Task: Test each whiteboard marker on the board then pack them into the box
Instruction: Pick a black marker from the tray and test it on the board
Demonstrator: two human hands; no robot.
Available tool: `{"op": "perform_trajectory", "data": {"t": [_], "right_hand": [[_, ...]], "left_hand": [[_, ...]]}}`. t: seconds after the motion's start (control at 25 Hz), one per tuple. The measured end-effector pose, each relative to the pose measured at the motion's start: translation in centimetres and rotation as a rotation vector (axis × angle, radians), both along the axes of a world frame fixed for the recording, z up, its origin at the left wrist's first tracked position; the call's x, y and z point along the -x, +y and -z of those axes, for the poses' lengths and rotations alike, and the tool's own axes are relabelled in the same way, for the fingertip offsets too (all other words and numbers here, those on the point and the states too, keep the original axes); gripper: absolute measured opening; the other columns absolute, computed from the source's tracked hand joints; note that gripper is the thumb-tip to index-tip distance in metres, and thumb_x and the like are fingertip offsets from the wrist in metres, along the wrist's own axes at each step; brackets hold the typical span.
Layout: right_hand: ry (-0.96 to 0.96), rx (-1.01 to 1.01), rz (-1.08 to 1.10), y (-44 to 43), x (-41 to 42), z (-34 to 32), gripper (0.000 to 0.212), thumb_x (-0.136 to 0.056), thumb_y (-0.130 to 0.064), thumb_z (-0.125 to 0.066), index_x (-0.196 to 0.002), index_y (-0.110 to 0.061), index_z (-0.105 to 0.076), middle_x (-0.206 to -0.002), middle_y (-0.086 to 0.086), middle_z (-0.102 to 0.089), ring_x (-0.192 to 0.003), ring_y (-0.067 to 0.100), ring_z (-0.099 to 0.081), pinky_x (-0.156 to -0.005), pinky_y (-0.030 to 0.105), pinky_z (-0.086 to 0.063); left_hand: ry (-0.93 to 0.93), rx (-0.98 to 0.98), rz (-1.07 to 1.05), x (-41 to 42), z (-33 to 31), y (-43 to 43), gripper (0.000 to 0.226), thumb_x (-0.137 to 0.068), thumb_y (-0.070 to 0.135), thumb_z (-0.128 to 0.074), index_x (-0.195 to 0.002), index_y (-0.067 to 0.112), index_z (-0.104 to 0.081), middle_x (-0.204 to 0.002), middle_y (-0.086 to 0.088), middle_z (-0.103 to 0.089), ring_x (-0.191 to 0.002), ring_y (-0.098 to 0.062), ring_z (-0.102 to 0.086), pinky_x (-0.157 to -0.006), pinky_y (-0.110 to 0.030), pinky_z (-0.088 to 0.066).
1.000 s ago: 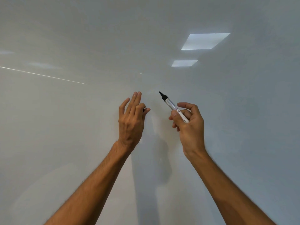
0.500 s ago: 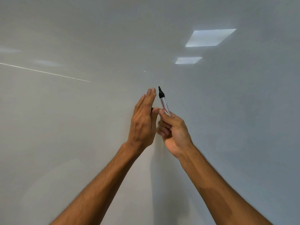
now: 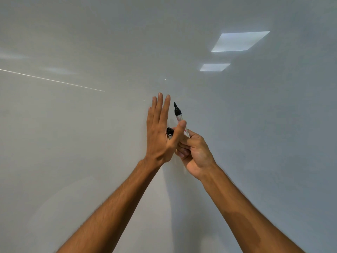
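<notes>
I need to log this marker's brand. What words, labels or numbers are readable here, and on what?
No text can be read.
marker, gripped by the right hand: a reddish print on the barrel, too blurred and too covered by fingers to read.
cap, held at the thumb of the left hand: no print visible.
whiteboard: no writing visible.

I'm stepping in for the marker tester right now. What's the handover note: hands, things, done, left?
Left hand: fingers straight, black cap tucked at the thumb's base, thumb tip against the marker.
Right hand: holds the marker, uncapped, tip up.
Whiteboard: no stroke visible. Box not in view.
Done: cap off.
Left: test it, recap, pack; other markers unseen.
</notes>
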State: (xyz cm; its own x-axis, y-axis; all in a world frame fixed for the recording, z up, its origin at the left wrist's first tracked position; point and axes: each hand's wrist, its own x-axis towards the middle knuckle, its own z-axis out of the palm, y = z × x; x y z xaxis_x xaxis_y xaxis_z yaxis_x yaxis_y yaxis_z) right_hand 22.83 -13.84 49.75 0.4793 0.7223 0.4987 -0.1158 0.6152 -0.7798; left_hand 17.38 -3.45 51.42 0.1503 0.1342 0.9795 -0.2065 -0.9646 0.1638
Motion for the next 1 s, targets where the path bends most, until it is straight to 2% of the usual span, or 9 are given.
{"op": "perform_trajectory", "data": {"t": [0.12, 0.24, 0.36, 0.44, 0.48, 0.6, 0.68, 0.8, 1.0], "right_hand": [[-0.044, 0.001, 0.097, -0.2, -0.4, 0.1, 0.016, -0.088, -0.026, -0.068, -0.086, -0.011, -0.071, -0.061, 0.002, -0.026, -0.055, 0.012, -0.023, -0.05, 0.025, -0.026], [-0.126, -0.064, 0.324, -1.2, -1.3, 0.0, 0.022, -0.097, -0.028, -0.059, -0.096, -0.011, -0.073, -0.065, 0.006, -0.039, -0.054, 0.011, -0.028, -0.051, 0.028, -0.024], [-0.26, -0.119, 0.685, -2.7, -1.9, -0.3, 0.01, -0.098, -0.022, -0.06, -0.096, -0.017, -0.068, -0.068, 0.014, -0.045, -0.054, 0.02, -0.037, -0.049, 0.033, -0.033], [-0.392, -0.126, 0.944, -3.8, -1.8, -0.6, 0.008, -0.094, -0.022, -0.067, -0.101, -0.02, -0.07, -0.063, 0.007, -0.051, -0.055, 0.025, -0.049, -0.049, 0.032, -0.042], [-0.44, -0.146, 1.025, -4.2, -1.7, -0.8, 0.011, -0.092, -0.02, -0.07, -0.103, -0.019, -0.072, -0.065, 0.001, -0.058, -0.056, 0.019, -0.054, -0.049, 0.027, -0.044], [-0.53, -0.223, 1.16, -4.5, -1.7, -1.7, 0.015, -0.087, -0.016, -0.076, -0.102, -0.014, -0.076, -0.077, -0.006, -0.069, -0.063, 0.011, -0.064, -0.054, 0.022, -0.051], [-0.616, -0.247, 1.227, -4.1, -1.9, -2.1, 0.01, -0.086, -0.015, -0.076, -0.096, -0.013, -0.075, -0.076, -0.005, -0.069, -0.064, 0.014, -0.064, -0.055, 0.026, -0.053], [-0.733, -0.259, 1.244, -3.7, -2.0, -3.0, 0.007, -0.087, -0.016, -0.074, -0.089, -0.013, -0.069, -0.072, -0.004, -0.065, -0.059, 0.012, -0.06, -0.052, 0.02, -0.049], [-0.985, -0.272, 1.331, -1.8, -2.7, -4.0, 0.017, -0.092, -0.013, -0.067, -0.106, -0.005, -0.071, -0.081, 0.002, -0.069, -0.062, 0.007, -0.056, -0.061, 0.008, -0.047]], "left_hand": [[0.01, -0.06, -0.025, -0.4, -0.3, 0.4, 0.063, -0.101, 0.039, -0.035, -0.158, 0.015, -0.025, -0.168, -0.006, -0.01, -0.156, -0.02, 0.0, -0.124, -0.054, -0.002], [0.019, -0.11, -0.29, -0.4, -0.8, 1.6, 0.063, -0.101, 0.037, -0.034, -0.159, 0.015, -0.023, -0.168, -0.01, -0.009, -0.155, -0.025, 0.0, -0.123, -0.056, -0.006], [0.05, -0.169, -0.6, -0.7, -1.1, 2.8, 0.066, -0.101, 0.041, -0.035, -0.16, 0.017, -0.018, -0.167, -0.013, -0.007, -0.155, -0.03, 0.0, -0.122, -0.058, -0.008], [0.078, -0.176, -0.675, -1.1, -1.0, 3.5, 0.067, -0.1, 0.042, -0.035, -0.16, 0.018, -0.016, -0.168, -0.013, -0.004, -0.155, -0.03, 0.001, -0.122, -0.059, -0.007], [0.087, -0.172, -0.692, -1.3, -1.0, 3.8, 0.068, -0.1, 0.043, -0.036, -0.16, 0.018, -0.015, -0.168, -0.012, -0.004, -0.155, -0.03, 0.002, -0.122, -0.059, -0.006], [0.095, -0.165, -0.715, -1.7, -0.7, 4.4, 0.069, -0.1, 0.043, -0.038, -0.16, 0.019, -0.013, -0.168, -0.012, -0.002, -0.155, -0.03, 0.003, -0.122, -0.059, -0.007], [0.088, -0.166, -0.715, -1.9, -0.7, 4.6, 0.069, -0.101, 0.043, -0.038, -0.16, 0.019, -0.013, -0.168, -0.012, -0.003, -0.155, -0.03, 0.002, -0.122, -0.059, -0.007], [0.087, -0.167, -0.718, -2.1, -0.8, 4.9, 0.069, -0.101, 0.044, -0.038, -0.16, 0.019, -0.013, -0.168, -0.012, -0.003, -0.155, -0.03, 0.002, -0.122, -0.059, -0.008], [0.106, -0.176, -0.741, -2.3, -0.8, 5.4, 0.068, -0.102, 0.048, -0.033, -0.161, 0.02, -0.013, -0.168, -0.012, -0.003, -0.155, -0.03, 0.001, -0.122, -0.059, -0.01]]}}
